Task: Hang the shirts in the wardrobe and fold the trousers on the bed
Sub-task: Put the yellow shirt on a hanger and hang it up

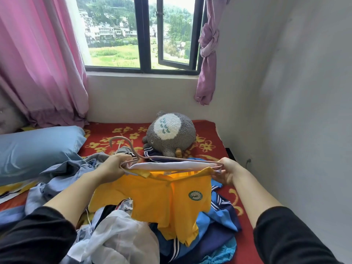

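Two hands — left hand (114,165), right hand (227,171) — grip the hanger (171,159) ends, half-hidden inside the yellow shirt (152,197).

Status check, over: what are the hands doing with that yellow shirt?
Left hand, right hand grip ends of pink hanger. Yellow shirt held with it, over clothes pile. Wardrobe not in view.

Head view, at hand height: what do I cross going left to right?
Blue pillow → left hand gripping the pink hanger → yellow shirt → right hand holding the hanger's other end → white wall.
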`<action>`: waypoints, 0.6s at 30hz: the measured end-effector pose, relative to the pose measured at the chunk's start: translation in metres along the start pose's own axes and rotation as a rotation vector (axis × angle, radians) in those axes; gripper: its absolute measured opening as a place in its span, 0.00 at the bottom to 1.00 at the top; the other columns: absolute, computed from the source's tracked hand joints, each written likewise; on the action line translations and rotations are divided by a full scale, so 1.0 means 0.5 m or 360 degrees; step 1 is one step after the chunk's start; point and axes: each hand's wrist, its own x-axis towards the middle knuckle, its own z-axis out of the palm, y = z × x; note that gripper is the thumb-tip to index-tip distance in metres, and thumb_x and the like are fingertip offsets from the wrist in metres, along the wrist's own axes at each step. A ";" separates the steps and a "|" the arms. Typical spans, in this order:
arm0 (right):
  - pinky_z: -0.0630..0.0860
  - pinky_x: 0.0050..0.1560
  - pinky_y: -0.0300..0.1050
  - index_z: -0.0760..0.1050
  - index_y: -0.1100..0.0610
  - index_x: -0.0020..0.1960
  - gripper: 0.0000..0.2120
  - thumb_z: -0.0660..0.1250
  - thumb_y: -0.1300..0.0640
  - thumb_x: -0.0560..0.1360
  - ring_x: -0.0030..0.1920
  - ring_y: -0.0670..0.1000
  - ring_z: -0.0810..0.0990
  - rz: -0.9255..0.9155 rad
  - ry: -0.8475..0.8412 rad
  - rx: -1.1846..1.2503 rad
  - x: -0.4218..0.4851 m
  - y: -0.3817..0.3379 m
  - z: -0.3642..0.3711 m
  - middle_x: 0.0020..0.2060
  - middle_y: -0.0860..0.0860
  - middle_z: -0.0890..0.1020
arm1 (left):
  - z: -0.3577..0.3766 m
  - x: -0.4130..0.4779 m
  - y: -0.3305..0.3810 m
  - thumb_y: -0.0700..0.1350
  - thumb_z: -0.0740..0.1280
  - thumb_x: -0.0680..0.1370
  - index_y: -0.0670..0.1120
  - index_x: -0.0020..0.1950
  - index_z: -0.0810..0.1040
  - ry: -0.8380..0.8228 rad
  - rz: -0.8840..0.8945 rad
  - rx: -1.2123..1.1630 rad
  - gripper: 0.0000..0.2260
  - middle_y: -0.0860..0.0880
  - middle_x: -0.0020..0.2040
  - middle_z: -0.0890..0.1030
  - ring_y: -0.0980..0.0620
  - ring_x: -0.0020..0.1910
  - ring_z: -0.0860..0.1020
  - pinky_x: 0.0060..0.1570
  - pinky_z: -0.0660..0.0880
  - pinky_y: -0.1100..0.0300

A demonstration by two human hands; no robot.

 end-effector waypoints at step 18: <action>0.69 0.41 0.46 0.72 0.59 0.44 0.08 0.55 0.60 0.76 0.44 0.58 0.75 -0.0898 0.0609 -0.1484 -0.005 0.043 0.041 0.43 0.58 0.77 | 0.048 -0.006 0.084 0.38 0.63 0.73 0.48 0.37 0.70 0.0300 0.0035 -0.0054 0.06 0.49 0.35 0.73 0.50 0.34 0.71 0.30 0.64 0.57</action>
